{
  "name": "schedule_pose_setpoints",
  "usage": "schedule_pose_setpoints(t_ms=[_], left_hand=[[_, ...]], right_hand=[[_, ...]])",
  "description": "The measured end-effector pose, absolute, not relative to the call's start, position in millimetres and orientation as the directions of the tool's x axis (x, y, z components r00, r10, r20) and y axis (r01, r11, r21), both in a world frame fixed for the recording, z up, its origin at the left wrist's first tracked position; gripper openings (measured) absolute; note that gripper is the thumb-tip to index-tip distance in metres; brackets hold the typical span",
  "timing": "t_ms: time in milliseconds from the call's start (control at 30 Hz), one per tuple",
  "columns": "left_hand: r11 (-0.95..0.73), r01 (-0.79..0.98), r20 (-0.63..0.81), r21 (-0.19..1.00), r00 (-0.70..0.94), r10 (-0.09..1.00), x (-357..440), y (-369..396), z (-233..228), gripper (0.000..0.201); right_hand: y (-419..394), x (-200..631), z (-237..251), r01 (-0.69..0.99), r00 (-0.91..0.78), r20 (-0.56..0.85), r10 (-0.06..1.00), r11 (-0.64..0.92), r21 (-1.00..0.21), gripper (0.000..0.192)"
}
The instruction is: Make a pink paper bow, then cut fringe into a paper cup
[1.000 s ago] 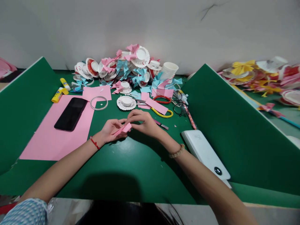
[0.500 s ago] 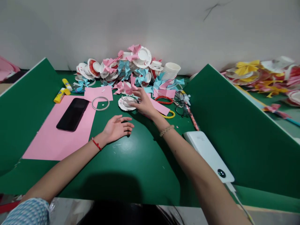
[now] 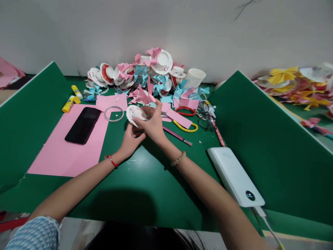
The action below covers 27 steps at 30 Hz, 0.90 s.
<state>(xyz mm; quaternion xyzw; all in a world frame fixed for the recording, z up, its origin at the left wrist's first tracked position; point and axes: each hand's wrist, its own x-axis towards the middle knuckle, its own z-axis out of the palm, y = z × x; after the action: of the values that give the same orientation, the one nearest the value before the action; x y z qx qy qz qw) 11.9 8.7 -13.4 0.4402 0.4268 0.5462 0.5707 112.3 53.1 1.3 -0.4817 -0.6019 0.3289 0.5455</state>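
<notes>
1. Both hands raised a little above the green felt-covered table, meeting near its middle.
2. Right hand closed around a small white paper plate with a frilled, cut rim, thumb and fingers pinching its edge; plate tilted, lifted clear of the table.
3. Left hand just below the plate, fingers curled up toward its underside; contact with the plate probably there, but hidden by the right hand, so cannot tell whether gripping or not.
4. Just behind the plate, a folded pink paper bow lying on the table before a heap of finished white plates with pink and blue bows.
5. To the left, a black smartphone lying on a large pink paper sheet, with a clear tape ring beside it.
6. To the right, yellow-handled scissors near the right wrist, and a white power bank well apart.
</notes>
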Motion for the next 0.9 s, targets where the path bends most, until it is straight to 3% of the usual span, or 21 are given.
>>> schedule_pose_setpoints(t_ms=[133,267,400,533,733,833,900], left_hand=[[-0.075,-0.257,0.052,0.963,-0.094,0.994,11.2,11.6,-11.9,0.039],[-0.099,-0.273,0.043,0.957,-0.203,0.978,6.8,18.3,-3.3,0.024],[-0.078,-0.391,0.004,0.917,-0.186,0.983,-2.8,32.6,14.6,0.022],[-0.034,-0.494,-0.018,0.869,-0.1,0.995,-11.2,43.2,34.9,0.022],[0.037,-0.514,-0.034,0.857,0.016,0.999,-13.9,39.8,51.6,0.017],[0.087,-0.48,-0.047,0.873,0.095,0.994,-11.2,32.2,58.9,0.017],[0.105,-0.445,-0.053,0.889,0.127,0.99,-8.2,26.8,63.7,0.012]], right_hand=[[27.8,94.4,8.4,0.171,0.15,0.297,0.943,0.271,-0.947,0.081],[27.4,105.4,19.9,0.299,0.129,0.394,0.91,0.343,-0.89,0.07],[30.7,150.6,48.8,0.589,0.044,0.622,0.782,0.482,-0.648,0.018],[20.0,193.0,87.0,0.651,-0.104,0.68,0.726,0.567,-0.505,0.004],[-1.3,198.0,112.0,0.481,-0.583,0.501,0.639,0.769,-0.421,0.014],[-2.6,180.6,101.7,0.574,-0.628,0.414,0.659,0.751,-0.326,0.011],[-1.2,169.4,93.0,0.656,-0.586,0.43,0.687,0.714,-0.245,0.012]])
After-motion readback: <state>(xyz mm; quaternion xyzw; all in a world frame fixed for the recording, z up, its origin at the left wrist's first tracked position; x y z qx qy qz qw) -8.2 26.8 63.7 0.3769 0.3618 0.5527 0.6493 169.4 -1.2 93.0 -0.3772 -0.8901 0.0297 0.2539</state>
